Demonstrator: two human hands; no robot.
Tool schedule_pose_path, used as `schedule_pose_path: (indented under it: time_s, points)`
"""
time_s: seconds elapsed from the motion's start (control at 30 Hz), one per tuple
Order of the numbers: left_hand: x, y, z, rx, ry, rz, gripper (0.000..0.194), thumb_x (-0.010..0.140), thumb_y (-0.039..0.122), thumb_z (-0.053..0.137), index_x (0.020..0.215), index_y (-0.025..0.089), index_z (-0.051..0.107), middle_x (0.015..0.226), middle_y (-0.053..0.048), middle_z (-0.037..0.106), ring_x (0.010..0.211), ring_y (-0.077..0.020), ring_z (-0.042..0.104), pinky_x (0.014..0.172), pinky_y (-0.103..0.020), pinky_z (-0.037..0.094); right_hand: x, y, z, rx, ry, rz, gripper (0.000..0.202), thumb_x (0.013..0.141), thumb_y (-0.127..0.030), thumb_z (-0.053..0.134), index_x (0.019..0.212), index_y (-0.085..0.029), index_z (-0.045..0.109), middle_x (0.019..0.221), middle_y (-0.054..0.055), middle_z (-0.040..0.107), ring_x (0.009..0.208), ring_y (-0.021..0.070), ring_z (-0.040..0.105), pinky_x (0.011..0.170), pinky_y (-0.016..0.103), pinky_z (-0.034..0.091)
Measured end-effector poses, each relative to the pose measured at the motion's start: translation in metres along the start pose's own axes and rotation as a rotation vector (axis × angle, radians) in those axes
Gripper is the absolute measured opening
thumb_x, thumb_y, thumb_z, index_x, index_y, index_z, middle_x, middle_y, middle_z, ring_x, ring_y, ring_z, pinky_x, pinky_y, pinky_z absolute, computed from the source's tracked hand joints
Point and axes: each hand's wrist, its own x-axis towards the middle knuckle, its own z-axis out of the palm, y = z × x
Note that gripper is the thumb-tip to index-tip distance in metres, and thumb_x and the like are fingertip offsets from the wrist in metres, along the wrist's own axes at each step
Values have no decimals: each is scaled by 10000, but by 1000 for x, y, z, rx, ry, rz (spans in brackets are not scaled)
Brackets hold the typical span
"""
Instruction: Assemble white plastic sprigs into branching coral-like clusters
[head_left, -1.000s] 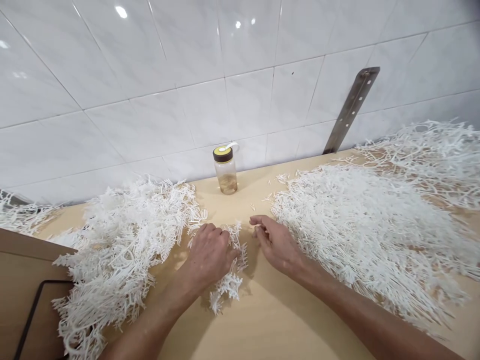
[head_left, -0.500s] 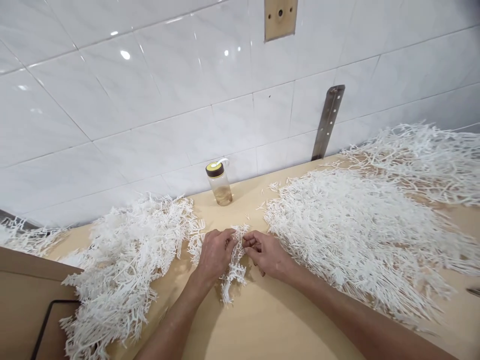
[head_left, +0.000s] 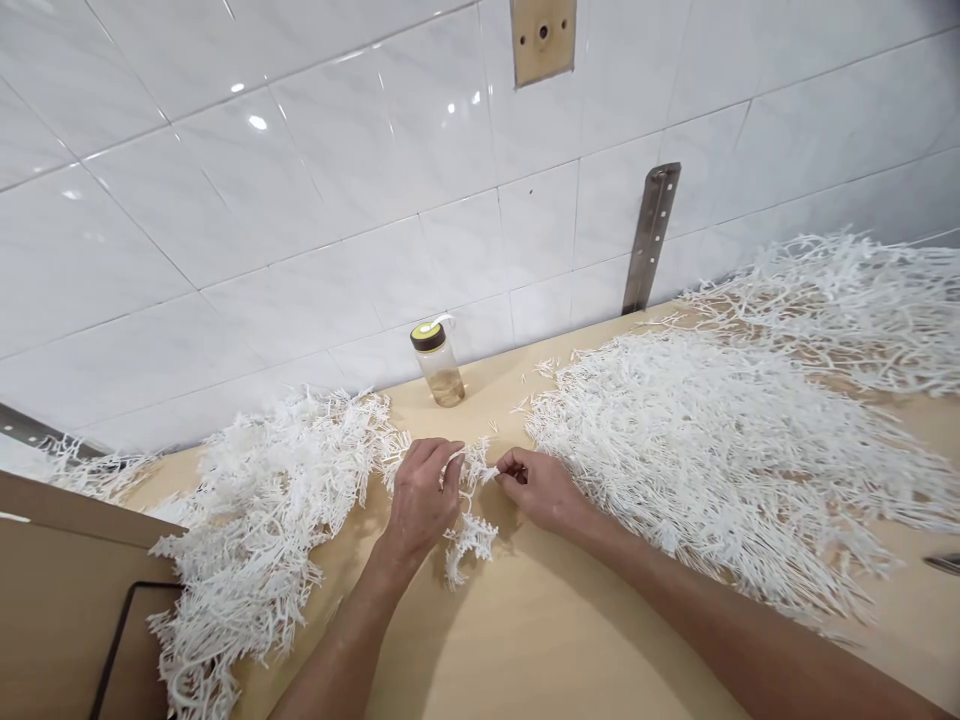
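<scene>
My left hand [head_left: 429, 492] is closed on a white branching plastic sprig [head_left: 471, 482], holding it above the table between thumb and fingers. Opposite it, my right hand [head_left: 538, 488] pinches the sprig's right-hand tip with thumb and forefinger. Below the fingers, a frilly white cluster [head_left: 472, 540] dangles or lies close to the table; whether it joins the held sprig I cannot tell. A heap of frilly white sprigs [head_left: 300, 490] lies left of my left hand. To the right of my right hand spreads a large pile of thin white branched stems [head_left: 697, 430].
A clear bottle [head_left: 442, 375] with a dark and yellow lid stands behind my hands, near the tiled wall [head_left: 337, 150]. A metal bracket [head_left: 651, 240] rises against the wall. A brown box [head_left: 75, 590] is at left; another stem pile [head_left: 862, 300] lies at far right.
My hands have risen slightly and moved a little apart. The right fingers now pinch the sprig's tip and draw it to the right. The view has shifted slightly.
</scene>
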Motion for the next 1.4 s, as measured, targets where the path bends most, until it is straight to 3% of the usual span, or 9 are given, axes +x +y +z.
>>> schedule_pose_path:
  time_s: [0.13, 0.23, 0.3, 0.43, 0.5, 0.63, 0.8, 1.0, 1.4]
  points:
    - [9, 19, -5, -184, -191, -30, 380, 891, 184, 548, 1266, 212, 608, 1212, -96, 670, 1127, -217, 611, 971, -366, 493, 5, -3, -8, 321, -95, 208, 59, 750, -259, 619, 753, -208, 591, 591, -45, 595, 428, 110, 519, 414, 231, 395]
    - [16, 17, 3, -267, -395, -138, 620, 815, 137, 553, 1419, 248, 470, 1216, -67, 684, 936, -192, 666, 821, -328, 534, 7, -2, -10, 525, -166, 271, 112, 739, -282, 651, 785, -200, 590, 561, -49, 591, 419, 107, 520, 403, 223, 411]
    - [20, 11, 11, -289, -438, -204, 582, 795, 134, 544, 1366, 244, 535, 1107, -41, 722, 790, -165, 652, 731, -293, 519, 8, 0, -10, 609, -159, 288, 161, 739, -314, 677, 804, -193, 591, 550, -50, 592, 412, 100, 505, 403, 221, 411]
    - [23, 4, 22, -351, -404, -269, 211, 826, 227, 569, 946, 196, 740, 783, -8, 710, 706, -165, 607, 661, -265, 470, 8, 1, -9, 687, -77, 287, 256, 747, -398, 724, 797, -177, 606, 554, -51, 580, 435, 81, 488, 430, 213, 405]
    - [21, 2, 23, -397, -404, -321, 179, 833, 282, 595, 824, 182, 743, 694, -7, 680, 638, -158, 578, 606, -259, 444, 8, 1, -9, 712, -55, 272, 307, 742, -446, 741, 809, -168, 629, 567, -47, 576, 467, 85, 499, 449, 218, 414]
    - [14, -3, 27, -567, -355, -389, 211, 829, 334, 641, 891, 160, 742, 801, -53, 709, 710, -177, 627, 641, -268, 473, 10, 3, -9, 717, -58, 250, 367, 739, -484, 756, 886, -157, 677, 595, -44, 575, 468, 83, 498, 463, 234, 422]
    - [5, -8, 37, -612, -205, -347, 171, 794, 314, 685, 858, 157, 710, 882, -70, 702, 777, -176, 625, 689, -267, 484, 11, 7, -4, 661, -65, 253, 398, 744, -508, 752, 934, -162, 698, 602, -40, 583, 455, 88, 504, 459, 245, 437]
    - [2, -4, 42, -677, -220, -433, 265, 848, 418, 641, 854, 153, 646, 679, 5, 596, 596, -108, 501, 572, -219, 402, 10, 3, -5, 664, -66, 235, 368, 721, -477, 768, 886, -161, 676, 584, -39, 586, 461, 94, 504, 436, 241, 441]
    - [0, -3, 48, -619, -154, -439, 247, 874, 396, 608, 834, 156, 648, 681, -9, 632, 641, -139, 554, 616, -240, 429, 10, 4, -5, 699, -28, 261, 289, 728, -394, 741, 877, -163, 655, 602, -38, 597, 439, 91, 515, 452, 247, 450]
